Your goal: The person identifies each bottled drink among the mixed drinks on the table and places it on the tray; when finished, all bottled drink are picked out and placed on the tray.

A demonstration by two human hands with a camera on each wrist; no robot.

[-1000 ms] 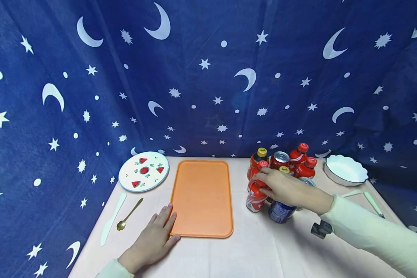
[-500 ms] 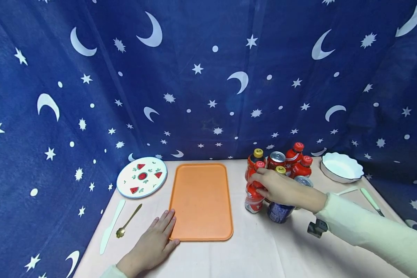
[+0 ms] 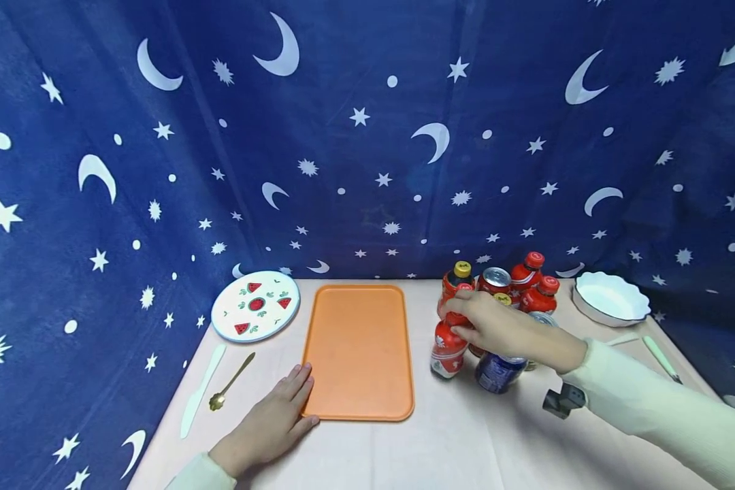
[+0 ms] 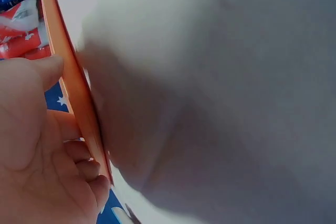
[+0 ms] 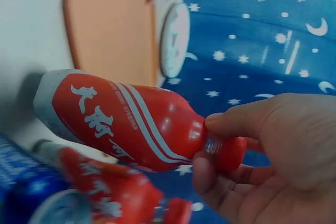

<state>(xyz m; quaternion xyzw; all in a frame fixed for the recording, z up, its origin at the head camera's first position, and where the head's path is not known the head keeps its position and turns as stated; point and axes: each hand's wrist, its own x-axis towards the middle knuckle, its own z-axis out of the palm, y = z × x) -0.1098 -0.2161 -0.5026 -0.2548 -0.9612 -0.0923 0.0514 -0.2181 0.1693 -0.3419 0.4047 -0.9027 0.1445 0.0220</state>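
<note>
In the head view my right hand (image 3: 493,323) reaches into a cluster of drinks and grips a red plastic bottle (image 3: 447,350) with a white-patterned label. The right wrist view shows thumb and fingers pinching the neck of this bottle (image 5: 126,121), just below its red cap. A second red bottle (image 5: 110,182) stands close beside it, and a blue can (image 3: 499,372) is to its right. My left hand (image 3: 272,425) lies with fingers extended at the lower left corner of an orange tray (image 3: 358,354), fingertips on the rim; the left wrist view shows the thumb against the tray's edge (image 4: 79,90).
Several other bottles and cans, among them a yellow-capped bottle (image 3: 459,275), crowd around the right hand. A scalloped white bowl (image 3: 610,299) and a green-handled utensil (image 3: 660,357) lie further right. Left of the tray are a watermelon plate (image 3: 255,306), a gold spoon (image 3: 233,381) and a pale knife (image 3: 202,391).
The red bottle in my right hand has shifted slightly left and toward me, and its gap from the blue can is wider. My left hand stays at the tray's corner.
</note>
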